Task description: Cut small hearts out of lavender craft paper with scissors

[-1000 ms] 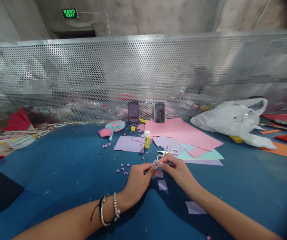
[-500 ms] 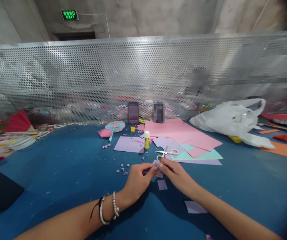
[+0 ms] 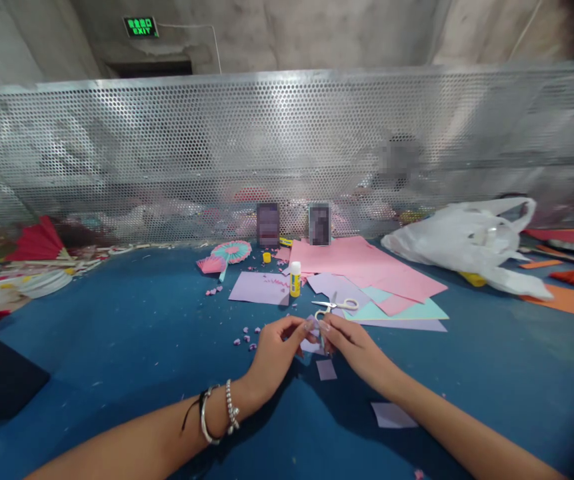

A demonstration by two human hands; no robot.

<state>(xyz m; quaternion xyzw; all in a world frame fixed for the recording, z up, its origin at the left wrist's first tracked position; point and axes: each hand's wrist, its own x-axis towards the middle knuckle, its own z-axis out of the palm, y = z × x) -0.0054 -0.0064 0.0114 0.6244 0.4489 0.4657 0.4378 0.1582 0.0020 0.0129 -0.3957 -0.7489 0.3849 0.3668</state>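
Both my hands meet over the middle of the blue table, fingertips almost together. My left hand (image 3: 277, 348) pinches a small piece of lilac paper (image 3: 313, 323) between thumb and fingers. Against the same piece, from the right, press the closed fingertips of my right hand (image 3: 355, 347); they partly hide it. Beneath the hands lies another lilac scrap, and just nearer is a small lilac paper square (image 3: 326, 370). White-handled scissors (image 3: 335, 305) rest open just beyond my fingers. Several tiny folded lilac pieces (image 3: 247, 339) are scattered left of my left hand.
An upright glue stick (image 3: 295, 280) stands uncapped beside a lilac sheet (image 3: 257, 288). Pink paper (image 3: 357, 260) and mint sheets lie behind the scissors. A paper fan (image 3: 231, 251) is at back left, a white plastic bag (image 3: 457, 233) at right. Perforated metal panel (image 3: 191, 153) bounds the far edge.
My fingertips have shifted slightly and turned the small lilac paper, with the right fingers now curled lower. The table items stay where they were; the view has moved a little.
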